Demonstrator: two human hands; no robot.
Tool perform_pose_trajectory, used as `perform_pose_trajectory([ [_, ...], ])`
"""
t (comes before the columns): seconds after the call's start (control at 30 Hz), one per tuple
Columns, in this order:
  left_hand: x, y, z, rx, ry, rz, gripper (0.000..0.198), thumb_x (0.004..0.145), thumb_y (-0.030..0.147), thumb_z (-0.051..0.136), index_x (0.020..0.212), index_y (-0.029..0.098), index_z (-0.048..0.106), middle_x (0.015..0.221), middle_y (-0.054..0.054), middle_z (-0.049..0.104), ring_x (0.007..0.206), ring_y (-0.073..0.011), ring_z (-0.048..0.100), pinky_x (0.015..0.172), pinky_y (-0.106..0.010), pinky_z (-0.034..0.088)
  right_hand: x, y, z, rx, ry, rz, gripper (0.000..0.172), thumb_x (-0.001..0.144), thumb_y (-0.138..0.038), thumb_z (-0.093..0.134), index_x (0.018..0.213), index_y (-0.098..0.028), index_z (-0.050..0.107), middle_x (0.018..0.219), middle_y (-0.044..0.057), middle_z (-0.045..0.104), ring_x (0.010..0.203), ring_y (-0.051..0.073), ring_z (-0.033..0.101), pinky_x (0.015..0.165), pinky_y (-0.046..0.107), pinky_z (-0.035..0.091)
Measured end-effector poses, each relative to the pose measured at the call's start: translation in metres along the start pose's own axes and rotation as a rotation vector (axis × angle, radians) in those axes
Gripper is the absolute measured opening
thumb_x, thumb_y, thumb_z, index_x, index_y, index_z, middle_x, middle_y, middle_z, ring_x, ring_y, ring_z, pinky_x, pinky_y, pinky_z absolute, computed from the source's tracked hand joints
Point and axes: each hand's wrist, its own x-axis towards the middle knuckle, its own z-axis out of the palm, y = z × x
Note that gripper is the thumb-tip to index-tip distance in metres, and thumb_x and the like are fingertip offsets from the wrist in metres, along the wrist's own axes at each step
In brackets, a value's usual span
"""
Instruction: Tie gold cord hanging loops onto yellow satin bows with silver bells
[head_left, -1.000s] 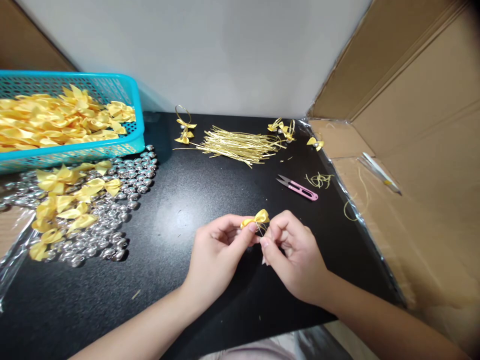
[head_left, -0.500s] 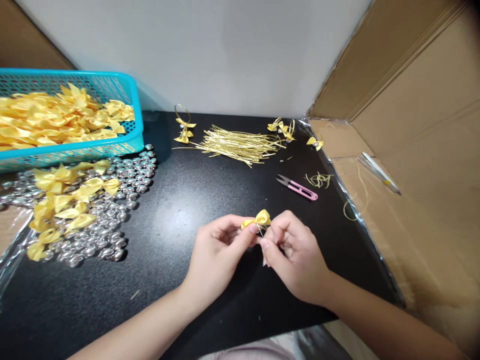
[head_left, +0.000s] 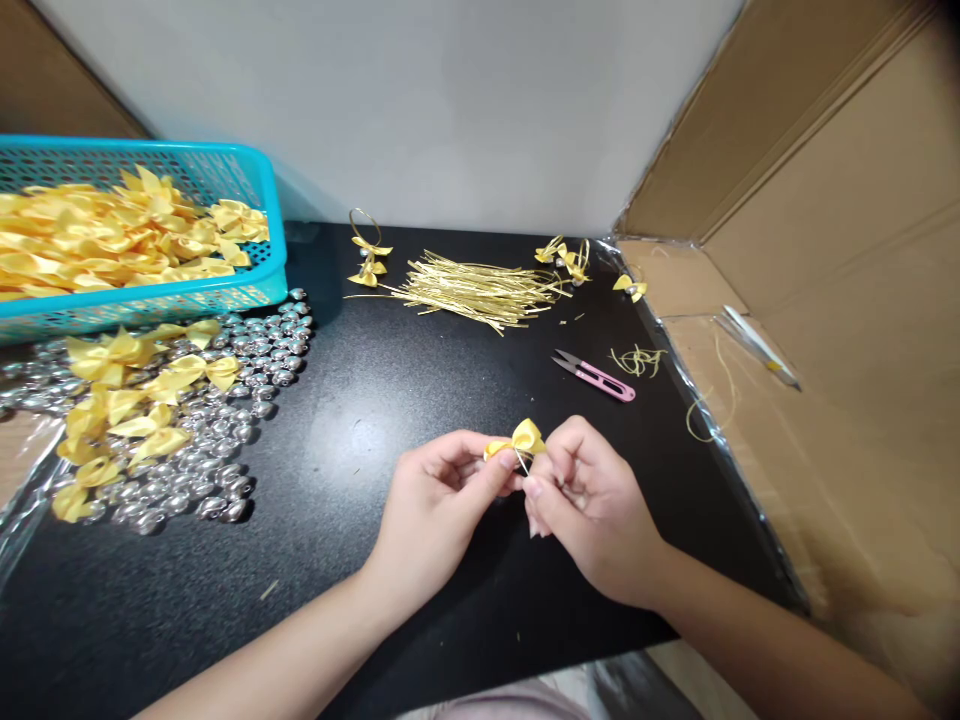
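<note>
Between thumb and fingers, my left hand (head_left: 442, 500) pinches a yellow ribbon bow (head_left: 527, 437) above the front of the black table (head_left: 337, 590). My right hand (head_left: 592, 500) is closed just to the right of the bow, its thumb and finger on a thin pale cord (head_left: 523, 464) that runs down from the bow's middle. The cord's far end is hidden in the fingers. Beyond the hands lie pink thread snips (head_left: 600, 380) and a bundle of gold cords (head_left: 480, 290).
At the left, a turquoise basket (head_left: 279, 240) holds many yellow bows; silver beads (head_left: 277, 360) and loose bows (head_left: 112, 355) lie before it. Bows with gold loops (head_left: 367, 260) sit at the back. Cord scraps (head_left: 637, 360) lie by the snips. A white-handled tool (head_left: 761, 345) rests on the cardboard.
My right hand has shifted very slightly to the right, still pinching the cord. The bow has tilted a little; my left hand is nearly still.
</note>
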Motion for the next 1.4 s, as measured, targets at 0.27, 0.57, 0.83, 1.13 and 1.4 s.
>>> perform_pose_trajectory([
  [0.27,0.0006,-0.0002,-0.0006,0.027,0.01,0.016,0.008,0.074,0.023,0.077,0.074,0.016,0.074,0.067,-0.001,0.075,0.06,-0.012,0.07,0.061,-0.019,0.056,-0.0002,-0.0015,-0.0026,-0.037,-0.009,0.008,0.021,0.086,-0.013,0.051,0.075,-0.024,0.036,0.056,-0.009,0.042,0.047,0.008,0.043,0.05,0.022,0.039],
  [0.57,-0.0012,-0.0003,0.0006,0.031,0.011,0.061,0.003,0.075,0.019,0.076,0.074,0.017,0.075,0.071,-0.001,0.077,0.062,-0.0102,0.07,0.062,-0.015,0.055,0.0011,-0.0033,-0.0036,-0.046,-0.018,0.002,0.023,0.084,-0.011,0.051,0.074,-0.024,0.035,0.055,-0.01,0.04,0.046,0.007,0.04,0.049,0.022,0.037],
  [0.83,-0.0017,-0.0016,-0.0008,0.034,0.002,0.076,0.003,0.077,0.018,0.075,0.075,0.018,0.075,0.067,0.001,0.076,0.062,-0.0084,0.07,0.062,-0.012,0.054,0.0005,-0.0018,-0.0024,-0.026,-0.007,0.008,0.023,0.084,-0.009,0.05,0.074,-0.024,0.035,0.057,-0.01,0.039,0.046,0.007,0.038,0.048,0.021,0.034],
  [1.13,-0.0013,-0.0003,0.0,0.025,0.002,0.078,0.003,0.077,0.017,0.074,0.074,0.017,0.075,0.065,0.002,0.075,0.06,-0.0071,0.069,0.06,-0.011,0.053,0.0008,0.0001,-0.0045,-0.033,0.003,0.004,0.023,0.085,-0.011,0.051,0.074,-0.024,0.036,0.057,-0.01,0.041,0.046,0.008,0.039,0.048,0.022,0.033],
  [1.4,-0.0015,-0.0027,-0.0007,0.045,0.005,0.08,0.002,0.077,0.018,0.075,0.075,0.017,0.075,0.066,0.002,0.075,0.06,-0.008,0.069,0.06,-0.012,0.053,0.0011,-0.0006,-0.0032,0.008,-0.009,0.019,0.024,0.083,-0.009,0.051,0.073,-0.024,0.036,0.056,-0.01,0.04,0.045,0.007,0.038,0.047,0.022,0.034],
])
